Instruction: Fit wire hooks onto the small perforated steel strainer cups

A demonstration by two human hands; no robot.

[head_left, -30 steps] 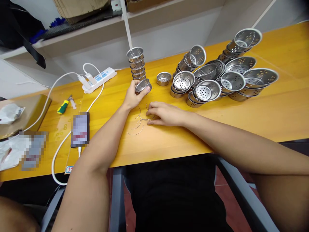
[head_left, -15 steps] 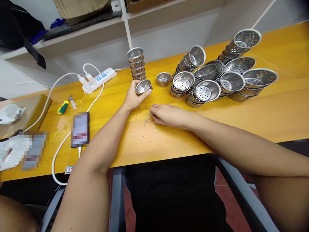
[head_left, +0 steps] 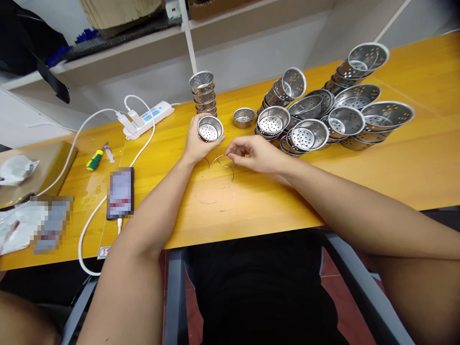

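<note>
My left hand (head_left: 196, 144) is closed around the side of a small perforated metal cup (head_left: 210, 129), tilted so that its open mouth and the holes in its bottom face me. The cup is up off the yellow table (head_left: 273, 203), just in front of a column of nested cups (head_left: 204, 98). My right hand (head_left: 251, 152) is beside it to the right, palm partly open, thumb and fingertips pinched on the end of a thin curved wire (head_left: 217, 156). More thin bent wires (head_left: 210, 203) lie loose on the wood below and between my hands; I make out at least 4, though they are so fine and overlap so much near my fingertips that I may be miscounting. To the right of the column, 1 lone cup (head_left: 244, 118) stands upright, apart from the others. Farther right is a crowd of stacked metal baskets (head_left: 345, 123), several leaning, some with wire handles across their mouths. Over on my left are a phone (head_left: 120, 192) with a white cable (head_left: 81, 239) plugged in, a green and yellow screwdriver (head_left: 95, 160), a small syringe (head_left: 109, 153) beside it, and a white power strip (head_left: 150, 119) with 2 plugs in it.
</note>
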